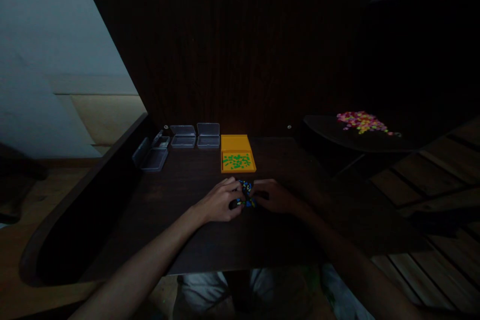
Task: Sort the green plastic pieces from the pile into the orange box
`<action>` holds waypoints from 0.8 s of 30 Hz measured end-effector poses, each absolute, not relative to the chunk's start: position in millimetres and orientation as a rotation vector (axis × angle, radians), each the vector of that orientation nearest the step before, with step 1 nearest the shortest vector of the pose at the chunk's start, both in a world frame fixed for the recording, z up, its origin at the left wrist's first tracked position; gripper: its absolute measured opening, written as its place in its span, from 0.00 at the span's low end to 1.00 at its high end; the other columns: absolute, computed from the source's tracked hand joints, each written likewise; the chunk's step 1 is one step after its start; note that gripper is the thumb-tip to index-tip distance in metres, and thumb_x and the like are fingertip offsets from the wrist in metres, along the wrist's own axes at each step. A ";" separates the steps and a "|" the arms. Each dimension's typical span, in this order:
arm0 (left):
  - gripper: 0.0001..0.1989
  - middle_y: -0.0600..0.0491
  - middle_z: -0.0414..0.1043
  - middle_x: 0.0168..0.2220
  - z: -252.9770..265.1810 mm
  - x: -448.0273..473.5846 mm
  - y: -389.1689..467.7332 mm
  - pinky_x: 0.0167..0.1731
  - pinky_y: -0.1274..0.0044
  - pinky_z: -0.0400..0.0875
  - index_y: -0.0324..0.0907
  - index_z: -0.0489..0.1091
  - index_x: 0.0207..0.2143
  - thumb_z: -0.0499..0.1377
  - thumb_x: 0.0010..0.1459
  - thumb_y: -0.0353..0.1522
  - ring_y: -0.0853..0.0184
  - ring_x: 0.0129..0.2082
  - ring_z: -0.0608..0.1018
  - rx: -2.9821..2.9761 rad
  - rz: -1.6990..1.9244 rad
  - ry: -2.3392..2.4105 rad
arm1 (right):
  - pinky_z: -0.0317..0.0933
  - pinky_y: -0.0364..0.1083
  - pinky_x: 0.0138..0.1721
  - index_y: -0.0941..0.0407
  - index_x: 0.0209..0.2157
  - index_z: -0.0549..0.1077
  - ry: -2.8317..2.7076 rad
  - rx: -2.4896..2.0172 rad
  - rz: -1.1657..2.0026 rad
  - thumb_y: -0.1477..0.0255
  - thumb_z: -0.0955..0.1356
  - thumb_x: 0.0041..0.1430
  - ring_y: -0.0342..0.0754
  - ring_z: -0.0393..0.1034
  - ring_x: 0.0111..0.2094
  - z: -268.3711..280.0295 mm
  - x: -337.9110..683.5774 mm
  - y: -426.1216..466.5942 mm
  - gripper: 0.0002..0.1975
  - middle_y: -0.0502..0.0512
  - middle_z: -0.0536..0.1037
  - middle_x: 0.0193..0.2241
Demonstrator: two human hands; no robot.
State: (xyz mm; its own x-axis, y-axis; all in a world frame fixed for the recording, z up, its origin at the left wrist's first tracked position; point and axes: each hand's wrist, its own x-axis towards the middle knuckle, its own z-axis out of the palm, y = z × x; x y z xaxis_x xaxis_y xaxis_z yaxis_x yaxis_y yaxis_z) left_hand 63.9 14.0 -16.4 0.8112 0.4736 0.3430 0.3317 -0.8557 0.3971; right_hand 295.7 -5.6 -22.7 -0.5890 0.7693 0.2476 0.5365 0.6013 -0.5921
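A small heap of tiny blue, yellow and dark pieces (246,188) lies on the dark desk between my two hands. My left hand (224,200) rests at the heap's left side, its fingers curled in on some of the pieces. From the right, my right hand (273,196) reaches in with bent fingers closed at the heap's edge. In the dim light I cannot make out the single pieces at the fingertips. Just beyond the hands stands an open yellow box (252,166) with many tiny green pieces (237,161) spread in its tray.
Clear plastic boxes with raised lids, including one box (208,141), another box (183,141) and a nearer one (154,159), stand left of the yellow box. A pile of pink, red and yellow pieces (362,122) lies on a dark curved shelf (326,127) at right. A raised side panel (86,190) borders the desk.
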 end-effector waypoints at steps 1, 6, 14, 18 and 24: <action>0.05 0.49 0.70 0.36 -15.7 63.6 14.1 0.41 0.72 0.68 0.42 0.74 0.33 0.59 0.56 0.32 0.62 0.38 0.71 2.686 0.624 0.614 | 0.61 0.43 0.37 0.56 0.33 0.74 -2.350 -1.043 0.639 0.77 0.66 0.55 0.45 0.70 0.32 -22.8 295.7 -5.4 0.06 0.51 0.76 0.30; 0.05 0.49 0.70 0.36 -12.1 59.8 15.0 0.42 0.71 0.67 0.41 0.73 0.34 0.58 0.55 0.30 0.62 0.38 0.70 2.721 0.590 0.604 | 0.59 0.41 0.32 0.56 0.31 0.74 -2.381 -1.053 0.579 0.77 0.65 0.56 0.43 0.67 0.28 -18.0 296.4 -7.0 0.06 0.51 0.74 0.27; 0.07 0.48 0.70 0.35 -10.3 58.9 16.2 0.42 0.70 0.67 0.42 0.72 0.36 0.57 0.53 0.28 0.61 0.38 0.70 2.726 0.591 0.637 | 0.58 0.42 0.32 0.57 0.32 0.75 -2.368 -1.046 0.582 0.76 0.66 0.55 0.44 0.68 0.28 -18.2 294.3 -9.3 0.05 0.52 0.74 0.28; 0.07 0.48 0.69 0.35 -11.7 60.1 15.8 0.42 0.70 0.67 0.41 0.72 0.36 0.56 0.54 0.30 0.61 0.38 0.70 2.731 0.566 0.647 | 0.59 0.42 0.35 0.57 0.32 0.74 -2.368 -1.065 0.620 0.75 0.67 0.56 0.44 0.69 0.30 -21.8 294.2 -8.5 0.04 0.52 0.75 0.30; 0.07 0.49 0.69 0.36 -12.8 59.1 16.9 0.44 0.69 0.66 0.41 0.71 0.37 0.57 0.54 0.30 0.61 0.39 0.69 2.727 0.525 0.680 | 0.57 0.41 0.32 0.57 0.31 0.74 -2.381 -1.079 0.627 0.73 0.66 0.59 0.43 0.65 0.28 -21.3 293.2 -6.0 0.05 0.51 0.72 0.27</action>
